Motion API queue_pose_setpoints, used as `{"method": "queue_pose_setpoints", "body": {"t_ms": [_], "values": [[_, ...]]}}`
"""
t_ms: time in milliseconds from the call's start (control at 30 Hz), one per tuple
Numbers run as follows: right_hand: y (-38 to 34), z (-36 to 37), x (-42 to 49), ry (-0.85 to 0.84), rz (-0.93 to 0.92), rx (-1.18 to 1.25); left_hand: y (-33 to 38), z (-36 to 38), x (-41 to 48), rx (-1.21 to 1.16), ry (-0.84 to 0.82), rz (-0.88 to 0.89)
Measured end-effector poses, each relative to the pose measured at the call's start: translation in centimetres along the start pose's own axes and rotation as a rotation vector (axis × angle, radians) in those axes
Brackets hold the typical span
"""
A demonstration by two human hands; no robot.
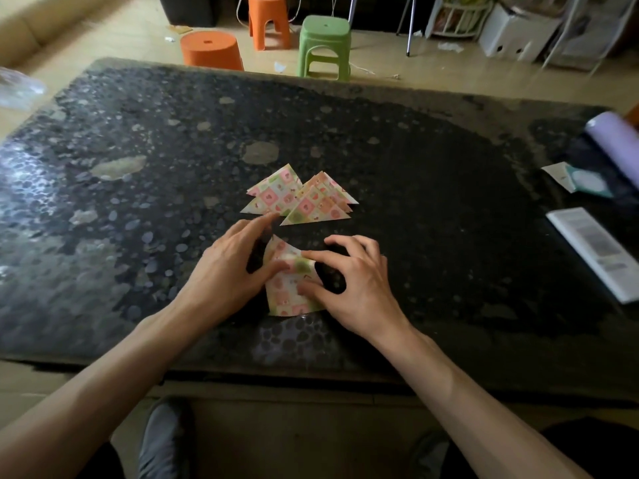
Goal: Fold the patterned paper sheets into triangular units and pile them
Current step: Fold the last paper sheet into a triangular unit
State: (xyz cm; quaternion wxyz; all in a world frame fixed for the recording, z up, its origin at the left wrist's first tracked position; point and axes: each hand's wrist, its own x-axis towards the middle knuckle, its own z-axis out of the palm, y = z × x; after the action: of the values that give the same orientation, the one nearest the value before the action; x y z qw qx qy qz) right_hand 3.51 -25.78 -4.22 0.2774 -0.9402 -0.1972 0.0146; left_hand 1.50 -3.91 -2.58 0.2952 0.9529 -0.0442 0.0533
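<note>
Head view: a dark, speckled surface (415,209) fills most of the picture. Near its front edge lies a patterned sheet (288,295), pink and green squares on cream, partly folded, with its upper left corner lifted off the surface. The left hand (228,267) is spread, its fingers nearly straight and reaching past that lifted corner, its thumb pressing on the sheet's left side. The right hand (356,281) is arched over the sheet's right side, with the forefinger laid along the upper fold and the thumb tip pressing lower down; neither hand closes round the paper. Just beyond the hands, apart from the sheet, a loose pile of folded triangles (299,198) in the same pattern lies on the surface, the units overlapping.

At the surface's right end are a lilac roll (615,140), a small card (560,172) beside a teal-edged item, and a white booklet (594,250). On the floor beyond stand two orange stools (211,50) and a green stool (323,43). Below the surface's near edge, a grey shoe (162,440) shows.
</note>
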Motion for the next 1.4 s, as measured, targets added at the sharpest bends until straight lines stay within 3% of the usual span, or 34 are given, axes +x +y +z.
{"method": "queue_pose_setpoints", "body": {"t_ms": [167,333,467,567,667,767,833,933,1067,1200,1400], "values": [[0.1,-0.1,-0.1,0.025,-0.038,0.104,0.8,-0.7,0.5,-0.349,-0.053,-0.226],[-0.2,-1.6,0.3,-0.057,0.016,0.474,1.5,-1.4,0.7,-0.725,-0.104,-0.413],[-0.7,-2.6,0.3,-0.100,0.207,0.808,2.3,-1.8,0.4,-0.840,-0.119,-0.413],[-0.5,-3.0,0.3,-0.046,0.197,0.880,3.1,-1.8,0.2,-0.860,-0.073,-0.302],[0.0,-3.5,0.4,0.156,0.079,0.775,3.8,-2.1,0.2,-0.717,0.093,-0.076],[0.5,-3.8,0.4,0.397,-0.178,0.452,3.1,-2.2,0.3,-0.318,0.261,0.212],[0.9,-4.1,-0.1,0.453,-0.299,0.264,2.5,-1.9,0.1,-0.082,0.308,0.334],[1.9,-4.3,-1.6,0.366,-0.400,0.055,1.6,-0.9,-0.8,0.120,0.234,0.432],[3.0,-3.6,-3.3,0.113,-0.413,-0.113,0.7,0.5,-1.8,0.262,0.034,0.517],[3.1,-3.3,-4.2,-0.037,-0.348,-0.046,0.4,1.3,-2.4,0.219,-0.114,0.557],[3.3,-4.3,-3.9,-0.207,-0.203,0.071,-0.3,1.8,-3.3,0.225,-0.087,0.591]]}}
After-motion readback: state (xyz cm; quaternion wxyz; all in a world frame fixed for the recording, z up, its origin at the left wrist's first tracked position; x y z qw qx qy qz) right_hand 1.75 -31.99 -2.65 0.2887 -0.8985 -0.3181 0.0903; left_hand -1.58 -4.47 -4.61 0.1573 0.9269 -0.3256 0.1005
